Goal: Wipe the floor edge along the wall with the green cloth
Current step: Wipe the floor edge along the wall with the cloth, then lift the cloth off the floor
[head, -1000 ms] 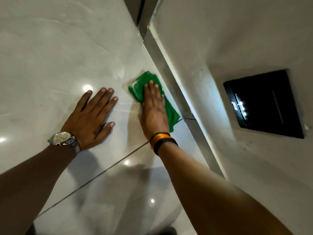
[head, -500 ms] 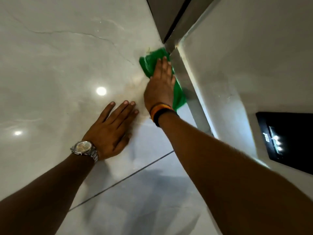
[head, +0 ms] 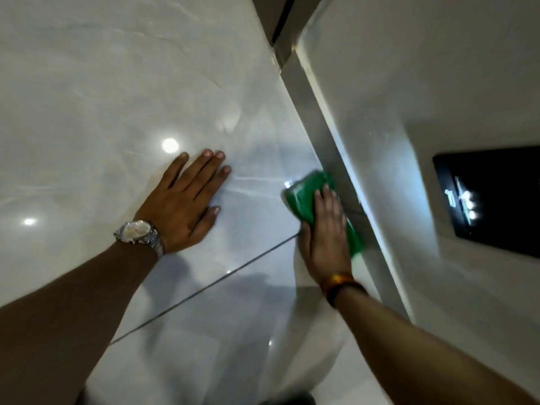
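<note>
The green cloth (head: 302, 197) lies flat on the glossy pale floor tile, its right side against the grey skirting strip (head: 327, 135) at the foot of the wall (head: 394, 83). My right hand (head: 325, 238) presses down on the cloth with fingers straight, covering its middle; cloth shows beyond the fingertips and along the skirting side. My left hand (head: 187, 200), with a silver watch on the wrist, rests flat and spread on the tile to the left, holding nothing.
A dark grout line (head: 204, 290) runs diagonally across the floor under my right hand. A black glossy panel (head: 493, 200) is set in the wall at right. A dark door-frame gap (head: 280, 19) stands at the far end of the skirting.
My right hand has slid the cloth back along the skirting, away from the far corner by the door frame toward me. My left hand stays planted on the tile.
</note>
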A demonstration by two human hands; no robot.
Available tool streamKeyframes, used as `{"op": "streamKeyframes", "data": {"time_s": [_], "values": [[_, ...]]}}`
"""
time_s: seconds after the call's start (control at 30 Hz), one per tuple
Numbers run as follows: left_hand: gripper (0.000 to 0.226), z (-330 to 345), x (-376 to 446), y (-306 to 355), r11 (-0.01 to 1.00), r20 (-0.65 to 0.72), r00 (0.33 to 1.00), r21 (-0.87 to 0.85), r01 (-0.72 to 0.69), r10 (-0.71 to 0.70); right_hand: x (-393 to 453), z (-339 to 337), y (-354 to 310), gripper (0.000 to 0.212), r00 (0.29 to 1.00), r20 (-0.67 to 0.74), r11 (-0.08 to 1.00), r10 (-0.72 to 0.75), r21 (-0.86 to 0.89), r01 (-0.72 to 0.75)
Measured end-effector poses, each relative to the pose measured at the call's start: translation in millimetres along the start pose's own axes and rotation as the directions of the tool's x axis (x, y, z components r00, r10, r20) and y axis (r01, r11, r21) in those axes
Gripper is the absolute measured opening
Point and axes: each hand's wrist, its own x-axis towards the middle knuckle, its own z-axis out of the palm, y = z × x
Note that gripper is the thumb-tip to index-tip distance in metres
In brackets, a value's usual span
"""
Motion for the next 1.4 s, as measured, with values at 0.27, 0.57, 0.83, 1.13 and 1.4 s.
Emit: {"op": "streamKeyframes", "data": {"time_s": [0.27,0.57,0.83,1.13,1.4], "values": [[0.072,-3.4,-0.5,1.1,1.0,-0.019,1.0,0.005,-0.022,0.022,141.6,10.9,-104.9,0.064,0.99,-0.133,0.992,-0.044,0.114,0.059],[0.065,-24.7,-17.6,29.5,0.985,0.108,0.988,-0.119,0.123,-0.11,-138.3,3.3,69.4,0.062,0.947,0.032,0.947,0.319,0.036,-0.32],[0.056,-108.4,-124.0,115.6,0.969,0.212,0.977,-0.238,0.064,-0.013,-238.1,-68.4,-13.1,0.051,0.658,0.218,0.624,0.721,0.209,-0.753],[0.082,-372.0,-122.3,165.5,0.937,0.331,0.937,-0.28,0.208,-0.109,-285.6,-271.8,-262.1,0.068,0.707,0.236,0.364,0.667,0.724,-0.586],[0.075,-667.8,-140.8,174.4,0.974,0.178,0.984,-0.226,0.03,0.011,-378.9,-523.2,-409.7,0.063,0.79,-0.054,0.483,0.61,0.816,-0.317]]}}
